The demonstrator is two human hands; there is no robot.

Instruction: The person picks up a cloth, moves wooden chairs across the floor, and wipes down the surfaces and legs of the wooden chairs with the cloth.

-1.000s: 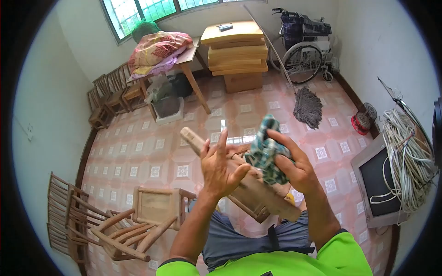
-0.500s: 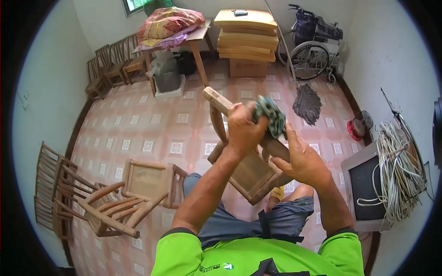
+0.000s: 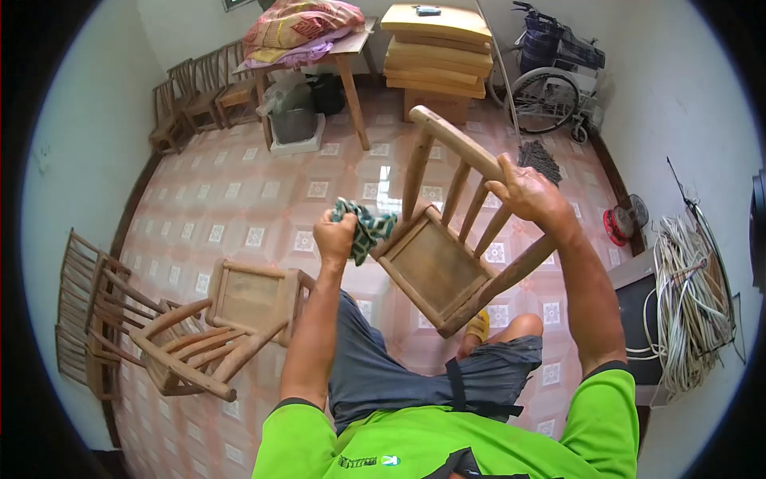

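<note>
In front of my knees a small wooden chair [image 3: 437, 273] stands tilted, its slatted backrest facing up toward me. My right hand [image 3: 530, 190] is closed around the right part of the chair's top rail. My left hand [image 3: 333, 236] grips a green and white patterned cloth [image 3: 364, 230], held off to the left of the chair's seat. The cloth hangs bunched from my fist, close to the seat's left corner. Whether it touches the wood I cannot tell.
More wooden chairs [image 3: 247, 299] lie and stand at the left. Ahead are a table [image 3: 351, 96] bearing bundled fabric, stacked yellow boards [image 3: 435, 60], a wheelchair [image 3: 546, 100] and a mop [image 3: 540, 162]. Coiled cable [image 3: 690, 311] hangs over an old television [image 3: 630, 311] at the right.
My left hand has moved left and down off the top rail with the cloth. My right hand has shifted up onto the rail, and the chair has turned so its slats show.
</note>
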